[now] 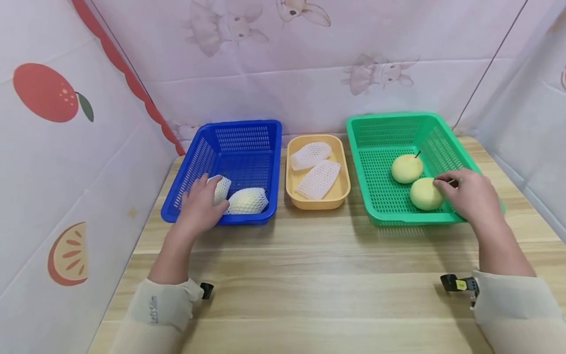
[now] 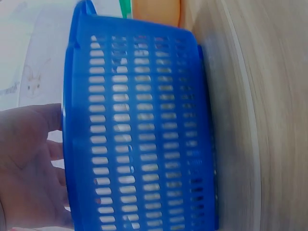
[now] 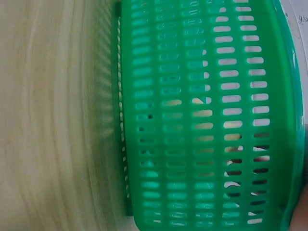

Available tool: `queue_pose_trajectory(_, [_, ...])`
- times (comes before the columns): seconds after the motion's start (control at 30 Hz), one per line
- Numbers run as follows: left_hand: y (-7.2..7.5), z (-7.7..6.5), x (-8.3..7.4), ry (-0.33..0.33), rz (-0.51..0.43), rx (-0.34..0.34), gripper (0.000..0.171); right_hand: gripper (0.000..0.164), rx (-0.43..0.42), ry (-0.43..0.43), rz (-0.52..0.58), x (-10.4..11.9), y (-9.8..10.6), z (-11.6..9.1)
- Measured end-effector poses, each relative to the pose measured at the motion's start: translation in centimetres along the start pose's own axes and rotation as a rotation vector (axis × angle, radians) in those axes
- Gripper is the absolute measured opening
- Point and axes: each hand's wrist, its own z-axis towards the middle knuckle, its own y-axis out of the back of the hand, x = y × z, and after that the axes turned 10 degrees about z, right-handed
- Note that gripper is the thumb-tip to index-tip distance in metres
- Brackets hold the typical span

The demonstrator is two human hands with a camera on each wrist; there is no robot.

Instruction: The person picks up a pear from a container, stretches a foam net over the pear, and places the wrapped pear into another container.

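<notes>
Green basket: bare pear, right hand pinching its top, fingers nearly together | Blue basket: netted pear, left hand loosely bent over it, grip cannot be told | Risk: shallow pinch could slip, bruising bare pear

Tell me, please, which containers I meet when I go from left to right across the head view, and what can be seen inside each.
Blue basket with two net-wrapped fruits → yellow tray with two white foam nets → green basket with two pears.
</notes>
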Motion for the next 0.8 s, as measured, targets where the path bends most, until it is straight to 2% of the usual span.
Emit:
queue_pose_trajectory(0.2, [-0.2,-0.9,-2.3,-0.104,-0.065,-0.179,0.059,0.026,-0.179,0.105,0.08,2.3,-0.6,-0.4])
queue_pose_trajectory(0.37, [-0.6,-1.7,-5.0,-0.235,-0.126,-0.315,0.059,0.02,-0.326,0.209,0.211,5.6,-0.9,-1.0])
queue_pose_trajectory(0.47, [-1.0,-2.2,-6.6,-0.288,-0.185,-0.366,0.061,0.015,-0.382,0.288,0.294,7.9,-1.1,-1.4])
queue_pose_trajectory(0.57, [-1.5,-2.7,-8.2,-0.357,-0.269,-0.41,0.064,0.011,-0.398,0.368,0.36,9.9,-1.5,-1.9])
queue_pose_trajectory(0.67, [-2.0,-3.1,-9.8,-0.428,-0.362,-0.426,0.066,0.009,-0.381,0.453,0.424,11.6,-2.4,-2.4])
queue_pose_trajectory(0.8, [-2.8,-3.7,-11.7,-0.507,-0.442,-0.394,0.07,0.012,-0.301,0.536,0.468,13.6,-4.0,-3.1])
